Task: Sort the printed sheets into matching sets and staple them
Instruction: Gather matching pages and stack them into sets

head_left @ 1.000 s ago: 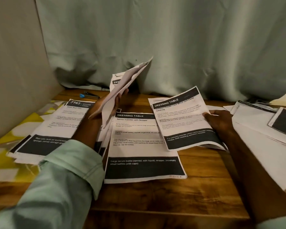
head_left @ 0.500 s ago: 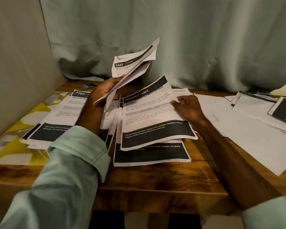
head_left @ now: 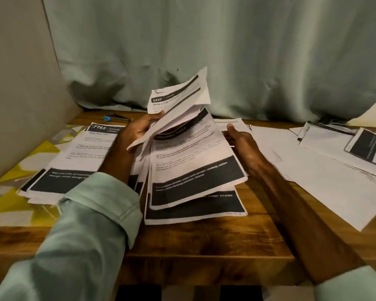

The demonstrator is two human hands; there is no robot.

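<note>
My left hand (head_left: pixel 139 129) grips a raised bundle of printed sheets (head_left: pixel 178 103); the top one reads "2437". My right hand (head_left: pixel 239 137) holds the right edge of a "Dressing Table" sheet (head_left: pixel 193 157), which lies tilted over another dressing-table sheet (head_left: pixel 195 209) flat on the wooden table (head_left: pixel 204 237). A pile headed "2762 Kitchen" (head_left: pixel 74 157) lies at the left, partly under my left forearm. A stapler (head_left: pixel 115 117) with a blue end rests at the back left near the curtain.
Blank-side sheets (head_left: pixel 326 181) and a few printed ones (head_left: pixel 363 146) spread over the right of the table. A yellow patterned cloth (head_left: pixel 13 200) covers the left edge. A curtain hangs behind, and a wall panel stands at the left.
My right hand brought the dressing-table sheet from the right over the flat dressing-table sheet in the middle. My left hand lifted its bundle higher, showing the "2437" page.
</note>
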